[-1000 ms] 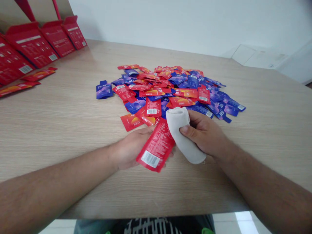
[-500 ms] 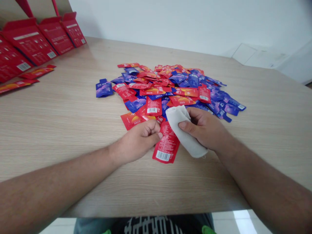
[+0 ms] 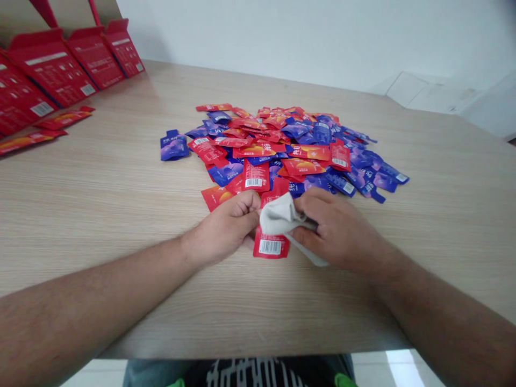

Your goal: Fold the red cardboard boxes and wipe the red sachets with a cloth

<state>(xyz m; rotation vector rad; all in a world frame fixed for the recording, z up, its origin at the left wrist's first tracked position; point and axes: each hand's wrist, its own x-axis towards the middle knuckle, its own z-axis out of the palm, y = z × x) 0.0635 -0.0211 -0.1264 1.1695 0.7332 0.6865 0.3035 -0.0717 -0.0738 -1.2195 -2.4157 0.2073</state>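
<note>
Between my hands is a red sachet (image 3: pixel 271 248) with a white barcode label at its lower end. My left hand (image 3: pixel 234 220) pinches its left edge, fingers closed. A folded white cloth (image 3: pixel 278 217) is gripped in my right hand (image 3: pixel 328 226) and lies across the middle of the sachet, hiding part of its printed face. Just beyond my hands spreads a heap of red-orange sachets (image 3: pixel 262 149) and blue-purple sachets (image 3: pixel 360 161).
Red printed boxes (image 3: pixel 52 67) with raised flaps stand in a row at the far left. Several red-orange sachets (image 3: pixel 64 119) lie in front of them. A lone blue sachet (image 3: pixel 174 148) sits left of the heap. Behind the wooden table (image 3: pixel 121 215) rises a white wall.
My right hand has brought the cloth leftward, from beside the sachet to over its middle. The left hand still holds the sachet's edge and has shifted slightly.
</note>
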